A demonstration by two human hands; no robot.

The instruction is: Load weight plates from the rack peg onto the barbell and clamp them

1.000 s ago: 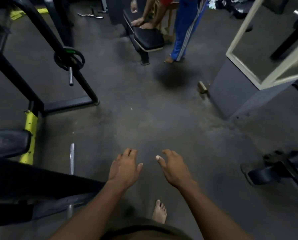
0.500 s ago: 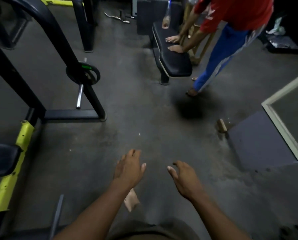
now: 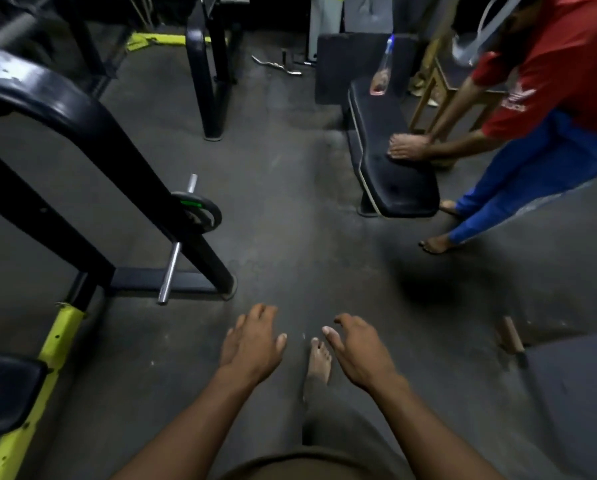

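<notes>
A small black weight plate (image 3: 200, 211) with a green mark hangs on a chrome peg (image 3: 172, 268) that sticks out of the black slanted rack frame (image 3: 110, 157) at left of centre. My left hand (image 3: 253, 344) and my right hand (image 3: 357, 348) hover low in the middle, palms down, fingers spread, holding nothing. Both hands are well below and to the right of the plate, apart from it. My bare foot (image 3: 319, 362) shows between them on the dark floor. No barbell sleeve or clamp is clearly in view.
A black padded bench (image 3: 390, 161) stands at upper right with a spray bottle (image 3: 381, 69) on it; a person in a red shirt and blue trousers (image 3: 532, 133) leans on it. A yellow frame bar (image 3: 37, 393) and black seat pad (image 3: 6, 393) sit at lower left. A curl bar (image 3: 276, 65) lies far back.
The view has tilted up and moved forward: the rack plate and bench now appear lower and closer. My empty hands stay spread in front of me; my foot has stepped forward.
</notes>
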